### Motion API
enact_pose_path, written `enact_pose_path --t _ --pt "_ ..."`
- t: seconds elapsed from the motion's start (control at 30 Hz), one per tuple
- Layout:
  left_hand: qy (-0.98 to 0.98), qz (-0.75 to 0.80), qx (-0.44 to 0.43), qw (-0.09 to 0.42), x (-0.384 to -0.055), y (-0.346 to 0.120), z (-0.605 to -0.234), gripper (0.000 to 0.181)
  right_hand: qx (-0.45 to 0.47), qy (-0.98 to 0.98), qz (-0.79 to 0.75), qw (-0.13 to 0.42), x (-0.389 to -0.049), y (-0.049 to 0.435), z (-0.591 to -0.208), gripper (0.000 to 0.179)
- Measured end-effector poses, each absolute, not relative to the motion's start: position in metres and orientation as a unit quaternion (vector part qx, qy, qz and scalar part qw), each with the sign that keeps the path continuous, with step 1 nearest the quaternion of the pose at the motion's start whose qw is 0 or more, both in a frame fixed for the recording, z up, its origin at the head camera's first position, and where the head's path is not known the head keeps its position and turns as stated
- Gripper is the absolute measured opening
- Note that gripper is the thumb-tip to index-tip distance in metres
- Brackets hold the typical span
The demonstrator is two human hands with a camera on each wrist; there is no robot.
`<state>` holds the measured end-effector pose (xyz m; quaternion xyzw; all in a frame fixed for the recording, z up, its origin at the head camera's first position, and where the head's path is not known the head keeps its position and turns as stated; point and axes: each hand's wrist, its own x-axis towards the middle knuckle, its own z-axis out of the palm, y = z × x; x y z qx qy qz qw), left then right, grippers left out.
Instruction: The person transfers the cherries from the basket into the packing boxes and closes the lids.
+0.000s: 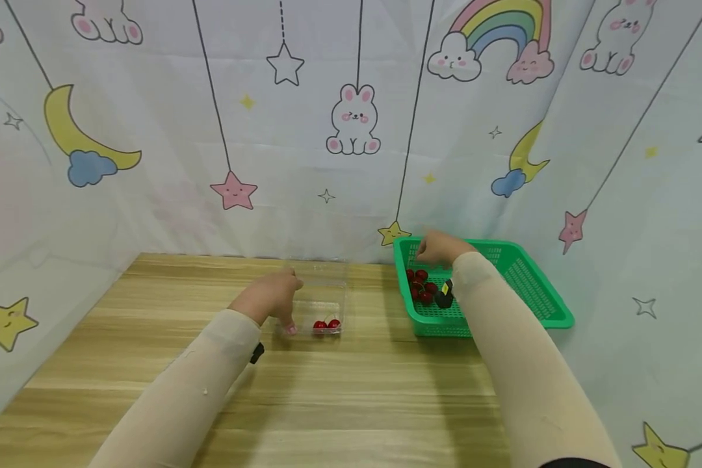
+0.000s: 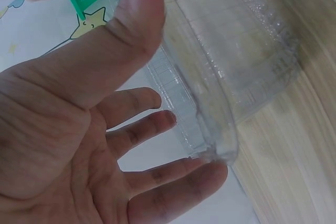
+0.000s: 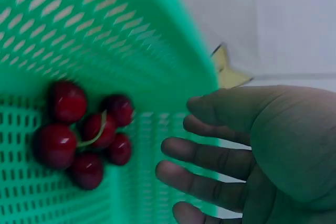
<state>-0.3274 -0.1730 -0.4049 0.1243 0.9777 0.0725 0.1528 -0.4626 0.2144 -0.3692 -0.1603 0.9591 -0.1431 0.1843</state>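
Observation:
A clear plastic box [image 1: 318, 311] with its lid raised at the back stands on the table, two red cherries [image 1: 327, 324] at its front right. My left hand [image 1: 273, 296] is at the box's left side. Seen from the left wrist, the thumb [image 2: 139, 19] lies along the box and the loosely spread fingers [image 2: 178, 187] reach its hinge side. My right hand [image 1: 441, 248] hovers over the green basket [image 1: 484, 322], holding nothing. The right wrist view shows its fingers [image 3: 205, 156] spread beside several dark red cherries [image 3: 55, 145] on the basket floor; one has a green stem.
The wooden table [image 1: 351, 403] carries the box left of centre and the basket at the right. A white curtain [image 1: 304, 156] with printed stars, rabbits and moons hangs right behind them and along the sides. The basket's raised rim surrounds its cherries.

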Motion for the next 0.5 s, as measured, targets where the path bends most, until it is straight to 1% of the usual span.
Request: enact_pose_path --t 0.17,0.33,0.5 --pt "0.977 0.074 0.122 0.159 -0.326 -0.171 -0.403 0.114 -0.123 0.956 -0.143 0.226 -0.466 0.232 -0.384 0.032" --pt "0.977 0.071 0.117 0.164 -0.327 -0.171 -0.402 0.115 -0.113 0.949 -0.137 0.260 -0.468 0.239 -0.398 0.039" --pt "0.977 0.075 0.118 0.159 -0.328 -0.172 -0.403 0.116 -0.107 0.946 -0.138 0.273 -0.471 0.240 -0.411 0.036"
